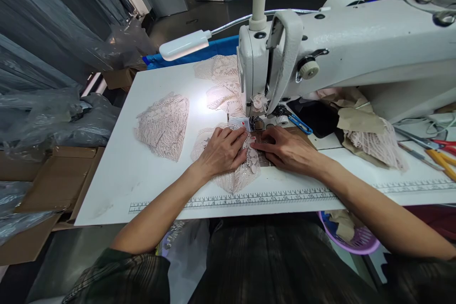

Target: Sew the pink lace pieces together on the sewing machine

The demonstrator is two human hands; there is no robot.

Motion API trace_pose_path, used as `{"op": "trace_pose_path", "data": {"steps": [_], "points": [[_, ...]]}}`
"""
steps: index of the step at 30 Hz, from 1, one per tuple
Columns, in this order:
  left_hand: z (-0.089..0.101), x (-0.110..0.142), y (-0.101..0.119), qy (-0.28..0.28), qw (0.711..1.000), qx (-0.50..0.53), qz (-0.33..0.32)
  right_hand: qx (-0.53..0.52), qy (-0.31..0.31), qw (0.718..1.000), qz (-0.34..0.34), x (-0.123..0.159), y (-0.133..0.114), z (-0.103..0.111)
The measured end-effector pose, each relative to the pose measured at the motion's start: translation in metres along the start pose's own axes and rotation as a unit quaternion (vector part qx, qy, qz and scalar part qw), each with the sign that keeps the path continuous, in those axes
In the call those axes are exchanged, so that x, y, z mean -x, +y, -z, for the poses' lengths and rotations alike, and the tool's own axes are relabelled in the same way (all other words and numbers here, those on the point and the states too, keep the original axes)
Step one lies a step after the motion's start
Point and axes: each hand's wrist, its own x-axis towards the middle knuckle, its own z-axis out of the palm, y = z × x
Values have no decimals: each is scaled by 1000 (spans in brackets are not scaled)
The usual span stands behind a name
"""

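A pale pink lace piece [233, 181] lies under the presser foot area of a white sewing machine [252, 69]. My left hand [225, 148] rests on top of it, fingers stretched out and pressing it to the table, one nail red near the needle. From the right, my right hand [285, 148] has its fingertips closed at the lace's edge, just in front of the presser foot [253, 123]. Part of the lace is hidden beneath my hands. Another lace piece [164, 126] lies flat to the left, and more lace [223, 80] sits behind the needle area.
A printed ruler strip [213, 201] runs along the front of the white table [117, 171]. Blue-handled thread snips [299, 123] lie by the machine; scissors [440, 164] are at far right. Cardboard boxes [57, 175] stand left, a purple basket [363, 243] below. A lamp [185, 46] hangs behind.
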Motion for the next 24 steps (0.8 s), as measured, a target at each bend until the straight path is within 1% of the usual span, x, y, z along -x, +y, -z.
{"op": "trace_pose_path", "data": {"steps": [8, 11, 13, 14, 18, 21, 24], "points": [[1, -1, -1, -6, 1000, -21, -6, 7, -12, 1000, 5, 0, 1, -1], [4, -3, -1, -8, 1000, -6, 12, 8, -12, 1000, 4, 0, -1, 0], [8, -6, 2, -27, 999, -1, 32, 12, -10, 1000, 5, -1, -2, 1], [10, -7, 4, -45, 998, -5, 38, 14, -9, 1000, 7, -1, -3, 1], [15, -12, 10, -116, 991, -49, 39, 24, -8, 1000, 8, -2, -6, 1], [13, -16, 7, -132, 990, -51, 17, 35, -12, 999, 3, -2, -8, 1], [10, -21, -3, -127, 992, -15, -11, 46, -15, 999, -11, -1, -10, 2]]}}
